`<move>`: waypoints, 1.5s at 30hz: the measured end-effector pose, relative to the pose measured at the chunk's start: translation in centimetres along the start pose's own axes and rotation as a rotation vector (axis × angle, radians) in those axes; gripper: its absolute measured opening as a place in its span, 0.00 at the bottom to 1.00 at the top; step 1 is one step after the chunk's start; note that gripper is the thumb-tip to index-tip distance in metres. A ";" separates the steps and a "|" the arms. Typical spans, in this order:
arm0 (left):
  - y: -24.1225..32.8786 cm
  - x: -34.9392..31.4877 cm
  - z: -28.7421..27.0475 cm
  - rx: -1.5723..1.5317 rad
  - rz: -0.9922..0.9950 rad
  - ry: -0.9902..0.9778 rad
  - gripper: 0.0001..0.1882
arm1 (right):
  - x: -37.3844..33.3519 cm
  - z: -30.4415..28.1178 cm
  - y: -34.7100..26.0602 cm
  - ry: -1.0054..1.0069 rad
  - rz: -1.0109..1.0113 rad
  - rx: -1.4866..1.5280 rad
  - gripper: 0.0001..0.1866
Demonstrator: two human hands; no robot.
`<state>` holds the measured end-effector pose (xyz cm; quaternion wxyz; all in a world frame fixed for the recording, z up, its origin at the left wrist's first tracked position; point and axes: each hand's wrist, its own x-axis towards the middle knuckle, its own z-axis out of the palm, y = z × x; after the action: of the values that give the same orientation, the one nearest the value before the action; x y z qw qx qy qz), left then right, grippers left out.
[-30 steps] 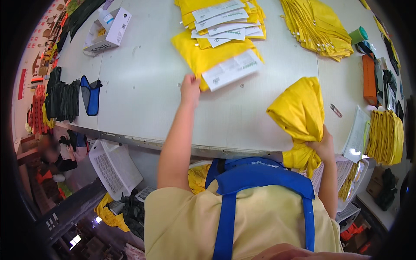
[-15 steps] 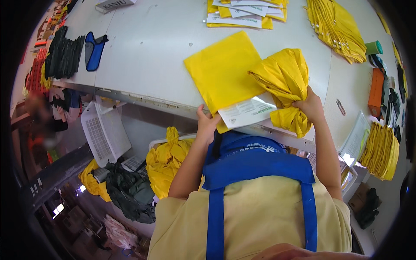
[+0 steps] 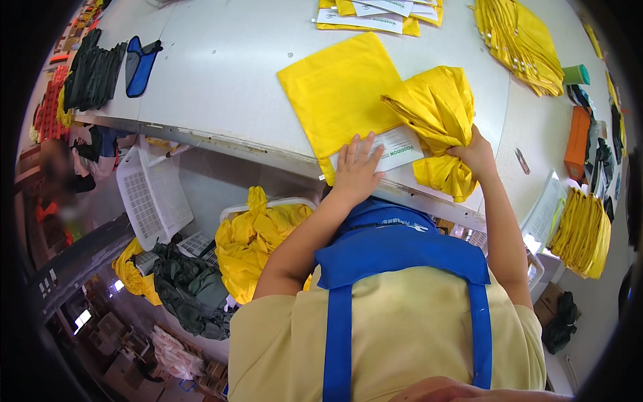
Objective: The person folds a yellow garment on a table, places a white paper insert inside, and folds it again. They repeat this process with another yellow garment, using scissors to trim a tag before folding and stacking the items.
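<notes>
My left hand point(image 3: 360, 169) lies flat with its fingers spread over a white printed card point(image 3: 400, 149), at the near edge of a flat yellow pouch point(image 3: 340, 94). The pouch rests on the white table close to its front edge. To the right, my right hand point(image 3: 475, 155) is closed round the gathered lower part of a bunched yellow cloth item point(image 3: 435, 110), which looks like folded waterproof fabric. The upper folds of this bundle fan out beside the pouch and cover part of the card's right end.
Packed yellow pouches point(image 3: 378, 20) and a yellow garment stack point(image 3: 521, 47) lie farther back. Small snips point(image 3: 522, 161) and an orange box point(image 3: 577, 144) are at right. Dark folded cloths point(image 3: 97, 74) and a blue pouch point(image 3: 139, 67) lie left. A white basket point(image 3: 155, 194) stands below.
My left hand has gone from gripping the pouch's near corner to lying flat on the card. My right hand keeps its hold on the bundle. The whole view has shifted slightly.
</notes>
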<state>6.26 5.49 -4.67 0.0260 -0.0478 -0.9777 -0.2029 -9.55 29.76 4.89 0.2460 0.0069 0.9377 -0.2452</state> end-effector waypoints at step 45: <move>-4.7 7.3 -7.8 -0.073 0.263 0.113 0.24 | -5.6 -5.1 -5.3 -0.395 -0.568 -0.432 0.37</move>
<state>-1.22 -1.30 1.19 0.1057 -0.1648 -0.9520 -0.2354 -7.66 28.06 13.80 0.3397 -0.3513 0.8670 -0.0973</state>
